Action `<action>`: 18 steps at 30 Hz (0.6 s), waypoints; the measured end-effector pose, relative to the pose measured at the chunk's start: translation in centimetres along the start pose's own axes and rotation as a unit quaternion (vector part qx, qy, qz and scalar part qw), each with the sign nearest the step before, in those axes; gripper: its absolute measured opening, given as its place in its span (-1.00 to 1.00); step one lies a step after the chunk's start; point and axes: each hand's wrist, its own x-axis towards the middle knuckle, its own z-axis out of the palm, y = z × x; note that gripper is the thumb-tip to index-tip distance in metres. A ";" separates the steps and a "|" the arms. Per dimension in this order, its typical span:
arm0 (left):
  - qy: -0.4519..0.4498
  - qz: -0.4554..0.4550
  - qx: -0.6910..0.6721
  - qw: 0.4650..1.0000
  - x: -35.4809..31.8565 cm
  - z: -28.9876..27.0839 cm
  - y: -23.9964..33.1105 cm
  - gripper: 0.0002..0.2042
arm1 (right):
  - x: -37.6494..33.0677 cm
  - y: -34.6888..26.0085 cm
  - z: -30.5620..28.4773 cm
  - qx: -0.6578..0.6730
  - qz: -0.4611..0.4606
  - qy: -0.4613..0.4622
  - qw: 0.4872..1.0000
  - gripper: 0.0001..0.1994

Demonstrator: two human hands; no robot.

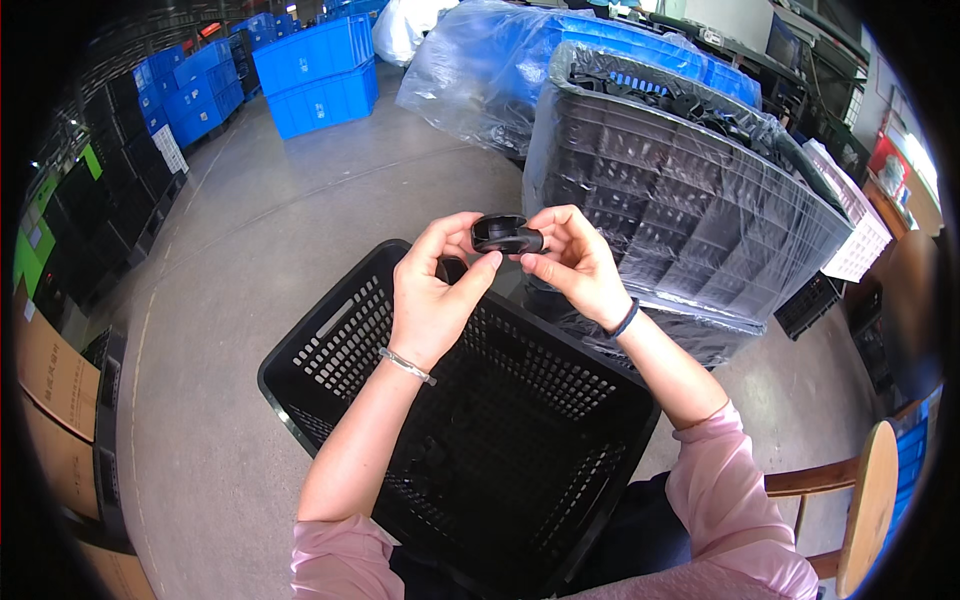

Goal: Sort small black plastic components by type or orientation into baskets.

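Observation:
Above the far rim of a black perforated plastic basket (290,375), I hold a small black plastic part (498,236) in both hands. It is round and hollow, with a short stub at its right, and looks like a caster housing. My left hand (437,275), with a bracelet at its wrist, pinches the part's left side between thumb and fingers. On the stub side, my right hand (578,265), with a dark band at its wrist, grips it with thumb and fingertips. A few dark pieces (430,460) lie low in the basket, hard to make out.
Beyond my right hand stands a large crate (680,190) wrapped in clear film, heaped with black parts. Blue bins (318,80) are stacked ahead on the grey floor (220,270). Cardboard boxes (60,375) line the left side. A wooden chair (865,500) is close at my right.

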 end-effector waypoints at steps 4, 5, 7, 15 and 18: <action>0.001 0.013 -0.011 1.000 0.1 0.2 0.2 -0.67 | 0.0 -0.3 0.0 -0.016 -0.001 0.019 1.000 -0.71; 0.015 -0.040 -0.059 0.997 0.0 0.3 -0.2 -0.68 | -0.1 -0.6 -0.1 -0.043 -0.016 0.035 0.998 -0.71; 0.033 -0.161 -0.158 0.974 0.2 0.0 -0.6 -0.74 | 0.5 -3.3 -0.8 -0.339 -0.100 0.103 0.930 -0.73; 0.065 -0.363 -0.463 0.806 0.7 -2.3 -2.8 -0.87 | 7.9 -11.1 -4.8 -0.671 -0.353 0.273 0.592 -0.47; 0.129 -0.358 -0.452 0.807 0.7 -1.8 -3.5 -0.87 | 3.9 -6.9 0.5 -0.498 -0.117 0.029 0.859 -0.41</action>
